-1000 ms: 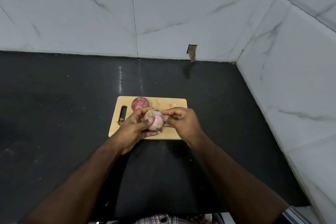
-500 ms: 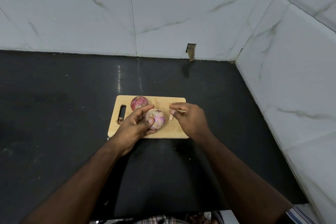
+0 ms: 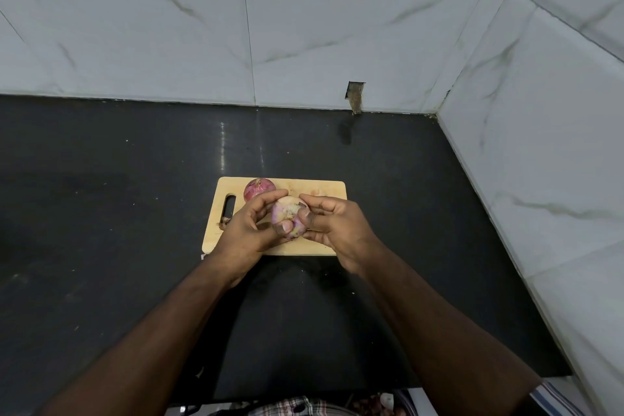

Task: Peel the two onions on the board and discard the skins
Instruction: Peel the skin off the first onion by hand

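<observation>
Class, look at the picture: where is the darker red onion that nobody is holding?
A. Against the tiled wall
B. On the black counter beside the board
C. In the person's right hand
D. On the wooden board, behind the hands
D: the red onion rests on the cutting board, just behind the left hand.

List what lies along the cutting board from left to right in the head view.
Handle slot → unpeeled red onion → left hand → half-peeled onion held by both hands → right hand.
</observation>
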### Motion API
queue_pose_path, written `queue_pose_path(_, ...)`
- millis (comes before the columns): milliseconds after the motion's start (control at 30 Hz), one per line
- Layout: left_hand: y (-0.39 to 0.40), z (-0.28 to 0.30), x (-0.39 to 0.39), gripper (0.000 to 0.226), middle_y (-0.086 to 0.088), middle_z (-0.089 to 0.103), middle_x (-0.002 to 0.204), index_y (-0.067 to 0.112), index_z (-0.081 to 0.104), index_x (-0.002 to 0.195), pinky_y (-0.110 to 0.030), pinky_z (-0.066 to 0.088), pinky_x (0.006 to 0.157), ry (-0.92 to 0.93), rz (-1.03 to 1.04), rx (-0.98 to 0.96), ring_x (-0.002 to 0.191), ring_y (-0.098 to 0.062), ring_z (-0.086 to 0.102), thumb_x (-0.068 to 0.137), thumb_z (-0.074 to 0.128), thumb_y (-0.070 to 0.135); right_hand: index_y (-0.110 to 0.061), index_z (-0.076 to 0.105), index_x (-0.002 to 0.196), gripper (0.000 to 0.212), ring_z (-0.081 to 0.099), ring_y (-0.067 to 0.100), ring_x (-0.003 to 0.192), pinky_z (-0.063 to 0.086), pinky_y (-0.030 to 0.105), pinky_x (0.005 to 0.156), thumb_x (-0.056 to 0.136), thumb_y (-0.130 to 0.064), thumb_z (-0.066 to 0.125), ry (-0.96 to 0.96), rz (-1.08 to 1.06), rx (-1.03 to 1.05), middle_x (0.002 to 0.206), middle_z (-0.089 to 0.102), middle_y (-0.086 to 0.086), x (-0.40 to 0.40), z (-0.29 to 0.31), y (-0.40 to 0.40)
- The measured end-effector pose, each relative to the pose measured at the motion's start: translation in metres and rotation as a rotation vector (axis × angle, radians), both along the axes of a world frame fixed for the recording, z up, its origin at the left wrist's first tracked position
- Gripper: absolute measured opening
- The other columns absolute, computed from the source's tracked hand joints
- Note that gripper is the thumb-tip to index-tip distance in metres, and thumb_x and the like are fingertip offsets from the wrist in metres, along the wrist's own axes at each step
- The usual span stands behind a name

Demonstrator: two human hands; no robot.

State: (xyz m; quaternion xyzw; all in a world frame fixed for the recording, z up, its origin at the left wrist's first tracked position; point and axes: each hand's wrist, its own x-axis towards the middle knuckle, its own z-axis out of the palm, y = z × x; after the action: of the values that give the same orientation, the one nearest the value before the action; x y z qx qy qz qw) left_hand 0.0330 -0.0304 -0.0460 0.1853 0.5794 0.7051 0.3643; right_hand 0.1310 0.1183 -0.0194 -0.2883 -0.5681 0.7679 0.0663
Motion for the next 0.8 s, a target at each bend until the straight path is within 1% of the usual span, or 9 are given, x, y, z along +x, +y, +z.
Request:
queue_pose_path(100, -0.003, -0.001, 0.002, 0.058, -0.01, 0.064, 0.132, 0.024, 0.063, 0.128, -0.035, 0.06, 0.087, -0.008, 0.004, 0.015, 0.121, -0.025, 0.065, 0.074, 0.078, 0.012, -0.01, 0.071, 0.109, 0.021, 0.071, 0.017, 0.089, 0.059, 0.031, 0.083, 0.09, -0.003, 0.069, 0.005, -0.045, -0.099, 0.103, 0.075, 0.007, 0.001, 0.001, -0.002)
queue_pose_path(233, -0.003, 0.0, 0.004, 0.058, -0.012, 0.064, 0.132, 0.021, 0.061, 0.131, -0.035, 0.061, 0.085, -0.051, 0.012, 0.031, 0.12, -0.029, 0.065, 0.076, 0.076, 0.01, -0.01, 0.073, 0.1, 0.013, 0.07, 0.014, 0.083, 0.059, 0.024, 0.072, 0.093, -0.003, 0.065, -0.001, -0.097, -0.097, 0.098, 0.075, 0.005, 0.001, 0.001, -0.005)
queue_pose_path(367, -0.004, 0.004, 0.006, 0.052, -0.012, 0.06, 0.136, 0.023, 0.061, 0.133, -0.035, 0.06, 0.088, -0.038, -0.012, 0.024, 0.118, -0.028, 0.067, 0.087, 0.07, 0.001, -0.009, 0.071, 0.107, 0.014, 0.07, 0.017, 0.093, 0.059, 0.029, 0.081, 0.095, -0.014, 0.065, 0.013, -0.044, -0.012, 0.103, 0.073, 0.005, 0.002, 0.006, -0.002)
queue_pose_path(433, -0.003, 0.006, 0.007, 0.051, -0.008, 0.061, 0.137, 0.026, 0.062, 0.131, -0.037, 0.059, 0.093, -0.001, -0.029, 0.007, 0.12, -0.026, 0.066, 0.089, 0.07, -0.002, -0.009, 0.067, 0.117, 0.029, 0.07, 0.017, 0.093, 0.058, 0.033, 0.084, 0.089, -0.016, 0.074, -0.011, 0.035, 0.084, 0.105, 0.073, 0.006, 0.002, 0.009, -0.003)
queue_pose_path(500, -0.002, 0.01, 0.009, 0.056, 0.002, 0.067, 0.131, 0.031, 0.063, 0.131, -0.039, 0.055, 0.101, 0.049, -0.035, -0.032, 0.122, -0.021, 0.065, 0.082, 0.081, 0.008, -0.005, 0.065, 0.122, 0.041, 0.071, 0.019, 0.092, 0.058, 0.036, 0.087, 0.083, -0.007, 0.078, -0.01, 0.008, 0.125, 0.103, 0.075, 0.01, 0.001, 0.01, -0.005)
queue_pose_path(567, 0.0, 0.016, 0.01, 0.062, 0.011, 0.071, 0.122, 0.032, 0.063, 0.13, -0.039, 0.053, 0.104, 0.117, -0.016, -0.081, 0.12, -0.015, 0.066, 0.075, 0.087, 0.019, -0.004, 0.067, 0.117, 0.036, 0.072, 0.019, 0.088, 0.059, 0.037, 0.088, 0.083, 0.001, 0.076, 0.017, -0.035, 0.073, 0.096, 0.076, 0.008, 0.002, 0.01, -0.007)
queue_pose_path(633, 0.0, 0.018, 0.011, 0.061, 0.013, 0.072, 0.119, 0.03, 0.063, 0.13, -0.043, 0.054, 0.103, 0.154, 0.003, -0.102, 0.117, -0.016, 0.067, 0.073, 0.085, 0.024, -0.006, 0.069, 0.109, 0.028, 0.072, 0.018, 0.083, 0.061, 0.032, 0.082, 0.083, 0.005, 0.073, 0.035, -0.052, -0.019, 0.093, 0.076, 0.008, 0.004, 0.01, -0.007)
queue_pose_path(700, 0.0, 0.017, 0.011, 0.06, 0.007, 0.071, 0.123, 0.03, 0.064, 0.131, -0.048, 0.053, 0.103, 0.153, 0.005, -0.092, 0.119, -0.02, 0.066, 0.076, 0.086, 0.024, -0.008, 0.07, 0.106, 0.025, 0.072, 0.017, 0.082, 0.06, 0.028, 0.077, 0.084, 0.003, 0.074, 0.04, -0.053, -0.08, 0.096, 0.076, 0.01, 0.006, 0.008, -0.005)
queue_pose_path(800, 0.0, 0.016, 0.013, 0.057, -0.001, 0.069, 0.127, 0.027, 0.062, 0.134, -0.048, 0.052, 0.105, 0.127, -0.001, -0.065, 0.122, -0.023, 0.065, 0.081, 0.082, 0.021, -0.008, 0.071, 0.109, 0.026, 0.072, 0.019, 0.09, 0.059, 0.03, 0.083, 0.084, 0.0, 0.074, 0.023, -0.067, -0.113, 0.104, 0.075, 0.012, 0.007, 0.008, -0.004)
